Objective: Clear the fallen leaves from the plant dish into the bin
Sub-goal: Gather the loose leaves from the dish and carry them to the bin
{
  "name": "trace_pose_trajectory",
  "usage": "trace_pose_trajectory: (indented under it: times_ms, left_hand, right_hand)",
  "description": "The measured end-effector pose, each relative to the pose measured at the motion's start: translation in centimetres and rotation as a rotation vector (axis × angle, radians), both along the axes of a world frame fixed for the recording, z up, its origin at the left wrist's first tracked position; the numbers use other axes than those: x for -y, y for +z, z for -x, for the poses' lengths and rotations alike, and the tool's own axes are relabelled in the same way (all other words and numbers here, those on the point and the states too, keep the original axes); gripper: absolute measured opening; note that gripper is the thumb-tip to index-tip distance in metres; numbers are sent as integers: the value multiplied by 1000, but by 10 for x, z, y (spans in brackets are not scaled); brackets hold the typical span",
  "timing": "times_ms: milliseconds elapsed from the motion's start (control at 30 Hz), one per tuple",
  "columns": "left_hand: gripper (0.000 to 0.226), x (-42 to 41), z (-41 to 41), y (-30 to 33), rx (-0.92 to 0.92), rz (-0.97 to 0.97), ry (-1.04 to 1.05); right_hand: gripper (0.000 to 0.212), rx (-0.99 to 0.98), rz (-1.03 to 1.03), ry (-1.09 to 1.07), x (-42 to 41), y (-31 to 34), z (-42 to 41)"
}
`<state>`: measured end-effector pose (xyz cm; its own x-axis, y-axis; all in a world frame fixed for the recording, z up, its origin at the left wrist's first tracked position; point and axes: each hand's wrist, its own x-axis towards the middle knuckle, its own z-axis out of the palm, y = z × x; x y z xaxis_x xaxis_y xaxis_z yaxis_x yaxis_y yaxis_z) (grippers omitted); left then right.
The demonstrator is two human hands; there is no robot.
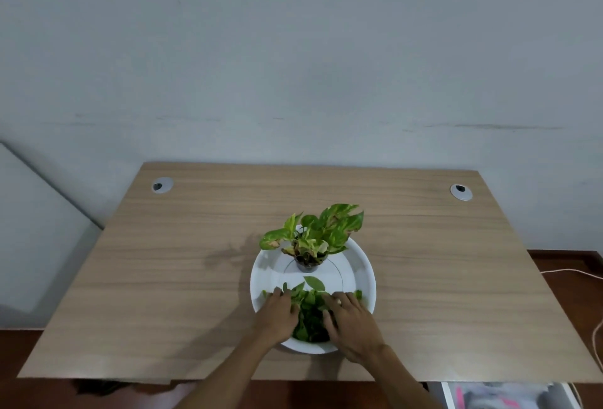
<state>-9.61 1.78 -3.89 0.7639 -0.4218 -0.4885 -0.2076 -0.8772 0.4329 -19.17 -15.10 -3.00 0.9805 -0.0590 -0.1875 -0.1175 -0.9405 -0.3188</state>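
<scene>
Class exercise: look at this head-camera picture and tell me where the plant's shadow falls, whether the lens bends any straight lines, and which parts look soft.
Head view: the plant throws a faint shadow leftward onto the wooden table, so light comes from the right; the wide lens splays the table's side edges outward; the left hand and right hand on the leaves look slightly soft.

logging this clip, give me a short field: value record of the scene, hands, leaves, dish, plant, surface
surface: wooden desk
dish: white round dish near the desk's front edge
plant: small potted plant standing at the dish's far side
leaves: loose green leaves piled in the near half of the dish
left hand: left hand on the pile's left side
right hand: right hand on its right side
bin: not clearly in view
</scene>
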Motion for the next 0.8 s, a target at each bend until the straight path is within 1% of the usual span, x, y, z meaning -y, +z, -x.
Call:
trace_pose_trajectory:
  times_ms: [33, 100, 200, 267, 333, 367, 433, 467, 567, 633, 667, 733, 800]
  left_hand:
    - [44, -2, -3, 0, 60, 16, -3]
    - [47, -5, -7, 1, 147, 15, -30]
    - [62, -7, -11, -2, 173, -15, -113]
    - [68, -8, -11, -6, 194, -55, -159]
    - [62, -9, -10, -8, 228, -63, -183]
    - [54, -10, -8, -8, 233, -62, -213]
    - [43, -10, -4, -7, 250, -46, -277]
    - [42, -10, -4, -5, 262, -14, -279]
    - [49, -12, -16, -2, 307, 105, -198]
    - [56, -12, -24, -1, 292, 84, -207]
    - [59, -12, -26, -2, 282, 45, -237]
    - [57, -9, -26, -4, 276, -38, -286]
    - [48, -5, -22, -4, 265, -68, -298]
  right_hand:
    - [51, 24, 5, 1, 4, -2, -6]
    - [54, -27, 1, 26, 5, 3, -19]
    - [62, -140, -40, 64, 0, -1, -38]
    - [65, -183, -44, 64, -7, -7, -40]
    - [67, -197, -59, 83, -16, -7, -33]
    - [73, -193, -67, 98, -20, -7, -26]
    - [92, -190, -71, 110, -22, -5, -14]
    - [95, -186, -81, 100, -22, -3, -11]
    - [82, -119, -134, 14, -19, 3, -18]
    - [66, -99, -133, -34, -13, 6, -25]
    - [64, -110, -130, -64, -8, 5, -28]
    - [68, -195, -131, -149, 7, 3, -31]
    - [75, -318, -154, -250, 17, 0, -34]
